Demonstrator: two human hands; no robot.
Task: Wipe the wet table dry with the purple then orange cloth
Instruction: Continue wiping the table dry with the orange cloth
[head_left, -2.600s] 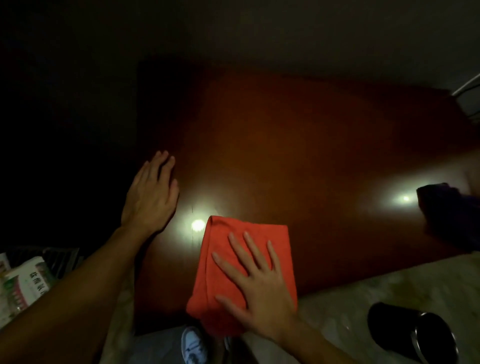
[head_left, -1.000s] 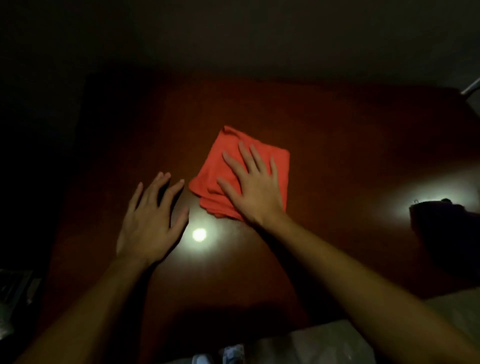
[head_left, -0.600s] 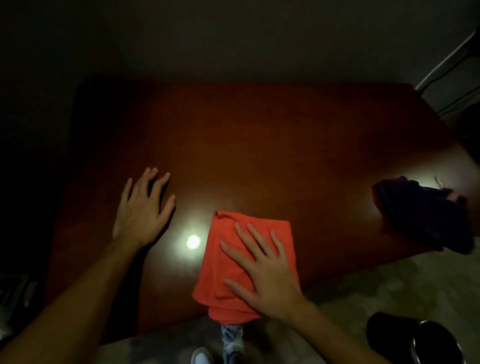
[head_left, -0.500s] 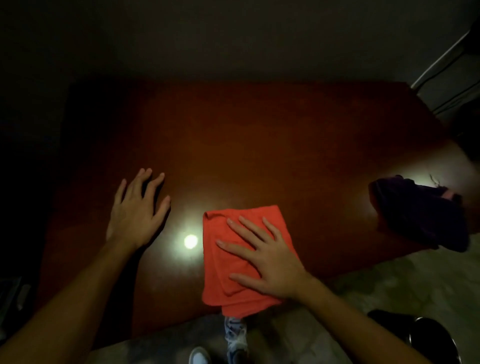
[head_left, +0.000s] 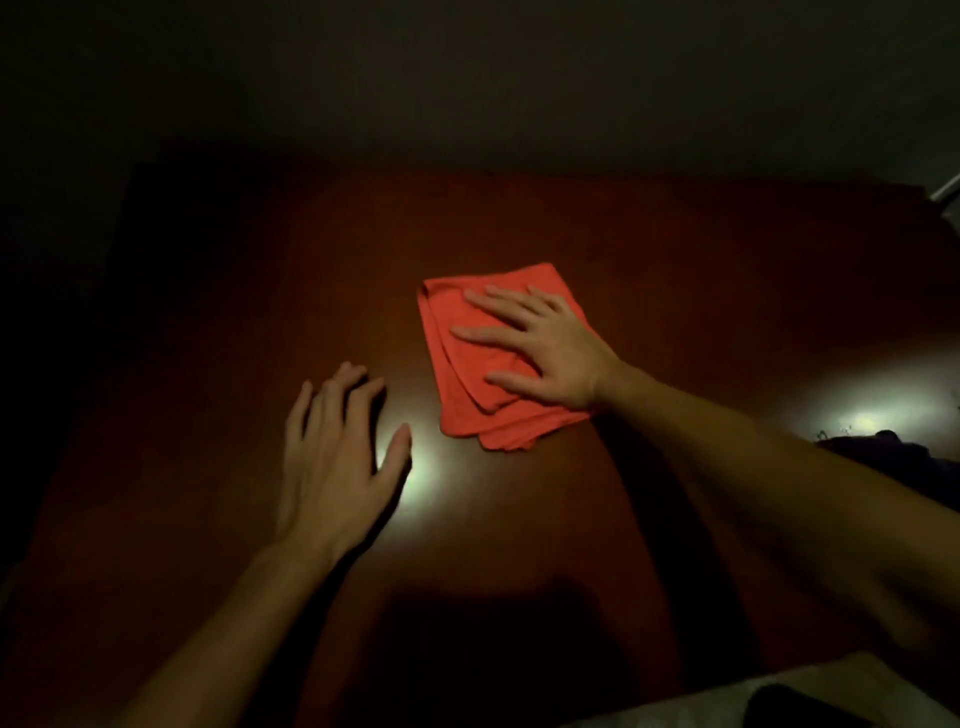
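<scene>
At about eight o'clock from the middle of the tabletop (head_left: 519, 223), the left hand (head_left: 332, 462) lies flat and open on the bare wood, fingers spread toward twelve, holding nothing; a bright glare sits just beside its thumb. Near the centre, the folded orange cloth (head_left: 457, 358) lies on the tabletop, and the right hand (head_left: 540, 348) presses down on it with an open palm and splayed fingers, not gripping. The cloth's long axis runs roughly from eleven o'clock to five o'clock, with its loose layered edges fanned at the near end and the fingers pointing toward ten. At the far right edge, around three to four o'clock, a dark heap shows, probably the purple cloth (head_left: 883, 447), though it is too dim to be sure. Since the cloth is only pinned by flat pressure, a fast stroke could let the layers slide apart or bunch, leaving streaks; in this poor light, wet patches may simply be missed.
</scene>
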